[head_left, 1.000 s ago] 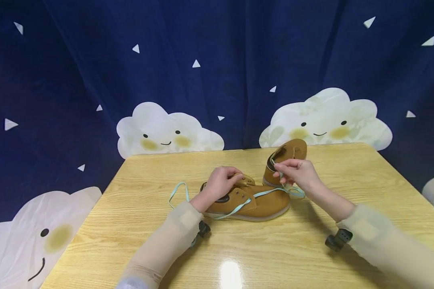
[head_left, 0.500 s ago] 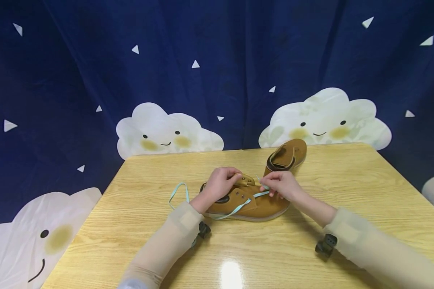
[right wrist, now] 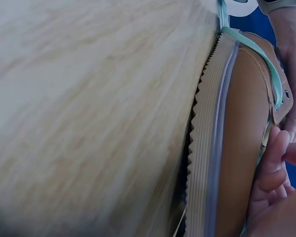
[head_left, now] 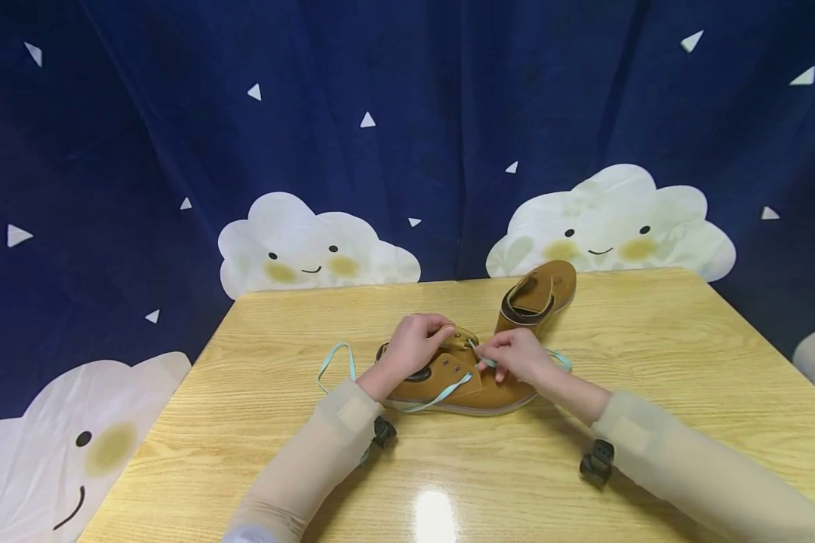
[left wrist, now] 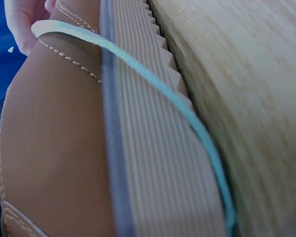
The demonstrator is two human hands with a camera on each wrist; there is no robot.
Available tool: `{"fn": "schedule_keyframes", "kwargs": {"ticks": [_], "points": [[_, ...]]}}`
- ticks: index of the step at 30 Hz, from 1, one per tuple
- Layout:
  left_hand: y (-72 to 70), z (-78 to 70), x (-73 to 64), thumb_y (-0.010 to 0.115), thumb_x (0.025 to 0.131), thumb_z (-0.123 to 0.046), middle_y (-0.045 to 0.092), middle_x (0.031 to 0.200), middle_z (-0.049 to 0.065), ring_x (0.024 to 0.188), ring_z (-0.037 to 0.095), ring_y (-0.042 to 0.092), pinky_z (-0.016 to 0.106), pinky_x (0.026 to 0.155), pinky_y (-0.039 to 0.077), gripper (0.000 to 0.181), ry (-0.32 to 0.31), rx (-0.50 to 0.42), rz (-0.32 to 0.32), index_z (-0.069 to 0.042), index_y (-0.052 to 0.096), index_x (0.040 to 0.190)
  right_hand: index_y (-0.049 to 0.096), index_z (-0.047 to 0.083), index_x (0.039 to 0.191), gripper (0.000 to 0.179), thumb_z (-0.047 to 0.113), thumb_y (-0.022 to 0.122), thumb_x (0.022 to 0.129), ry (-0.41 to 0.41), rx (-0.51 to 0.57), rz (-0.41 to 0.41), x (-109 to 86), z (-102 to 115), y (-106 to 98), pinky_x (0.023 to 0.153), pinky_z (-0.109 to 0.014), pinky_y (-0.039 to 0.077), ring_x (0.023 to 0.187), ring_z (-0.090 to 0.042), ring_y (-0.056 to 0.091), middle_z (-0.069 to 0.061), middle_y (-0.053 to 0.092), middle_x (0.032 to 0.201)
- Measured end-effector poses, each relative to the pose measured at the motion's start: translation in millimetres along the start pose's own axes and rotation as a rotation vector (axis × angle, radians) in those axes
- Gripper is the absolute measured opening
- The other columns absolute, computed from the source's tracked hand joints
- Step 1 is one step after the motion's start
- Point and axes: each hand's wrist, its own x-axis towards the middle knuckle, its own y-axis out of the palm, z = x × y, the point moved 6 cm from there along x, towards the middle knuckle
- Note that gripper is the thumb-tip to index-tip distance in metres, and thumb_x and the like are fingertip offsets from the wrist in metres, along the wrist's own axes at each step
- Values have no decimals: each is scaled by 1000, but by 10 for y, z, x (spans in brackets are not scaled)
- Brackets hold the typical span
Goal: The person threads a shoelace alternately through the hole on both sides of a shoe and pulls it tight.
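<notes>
A tan shoe (head_left: 421, 390) lies sole down on the table, toe to the right. My left hand (head_left: 413, 345) pinches its far eyelet flap (head_left: 463, 336) from above. At the front of that flap, my right hand (head_left: 519, 354) pinches the mint shoelace (head_left: 448, 391), whose end shows right by an eyelet. In the left wrist view the lace (left wrist: 153, 76) leaves the near flap and drapes over the ridged sole (left wrist: 153, 133). The right wrist view has my right thumb and fingers (right wrist: 274, 163) close to the near flap's edge (right wrist: 283, 106).
Behind the first shoe, a second tan shoe (head_left: 562, 277) stands propped, its opening facing me. A lace loop (head_left: 339, 348) lies left of the first shoe. The wooden table (head_left: 516, 483) ends at a dark blue curtain (head_left: 407, 113) with clouds.
My right hand has moved left and slightly down, bringing the lace end from in front of the second shoe to the far flap's eyelets. My left hand stays in place.
</notes>
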Motion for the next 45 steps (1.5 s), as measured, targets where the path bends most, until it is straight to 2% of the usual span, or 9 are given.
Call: {"fn": "schedule_keyframes", "kwargs": {"ticks": [5,12,19,25,29,32,36,39,45], "points": [[7,-10,11,63,97,-19,72,89,0,71,7,59,23,67,47,16,10,-2,-3,-9,75,100,72,-2,86,18,14,65,92,0,24,-14,39,7,17,37,-18,30,44,-10,56,-6,71,72],[19,-26,20,63,96,-18,72,86,0,65,5,54,23,63,45,16,25,-3,0,-9,75,99,72,-4,93,18,13,65,93,-3,26,-35,92,18,7,38,-18,32,43,-11,57,-7,71,73],[24,-30,25,63,96,-18,68,74,-3,55,7,46,23,58,39,16,31,-12,15,-9,75,99,70,-6,88,19,12,66,93,-45,22,-46,110,59,6,45,-24,47,42,-12,56,-11,70,72],[24,-25,29,63,96,-18,66,70,-3,51,7,45,23,57,39,16,15,-24,27,-9,75,100,66,-4,85,19,14,69,91,-59,-47,-88,125,67,-14,43,-22,44,41,-13,56,-7,67,64],[16,-23,31,63,97,-20,65,68,-3,50,7,47,23,57,40,17,4,-48,40,-10,75,99,60,-4,94,19,12,70,90,-69,-56,-101,132,69,-22,43,-21,41,41,-15,57,-5,65,62],[1,-1,46,60,98,-23,55,58,-5,47,8,42,23,54,37,23,-20,-80,54,-8,75,90,61,-5,101,20,9,70,90,-96,-52,-88,136,78,-12,42,-21,40,42,-17,58,-6,66,64],[-28,35,103,54,101,-27,34,51,-5,45,9,30,24,51,28,38,-69,-121,96,-3,71,78,67,-5,100,17,8,70,90,-128,-56,-79,143,87,4,42,-23,42,43,-18,59,-7,68,68],[-41,60,169,53,102,-26,29,51,-5,47,10,25,25,51,26,40,-114,-142,157,0,72,77,69,-3,98,15,9,70,90,-132,-61,-81,146,85,13,44,-24,44,44,-18,60,-8,69,71],[-10,115,338,58,98,-22,41,59,-6,56,8,37,21,56,32,31,-174,-164,312,0,75,85,69,-1,96,14,11,70,90,-127,-83,-90,137,82,25,45,-23,43,45,-19,60,-6,68,67]]}}
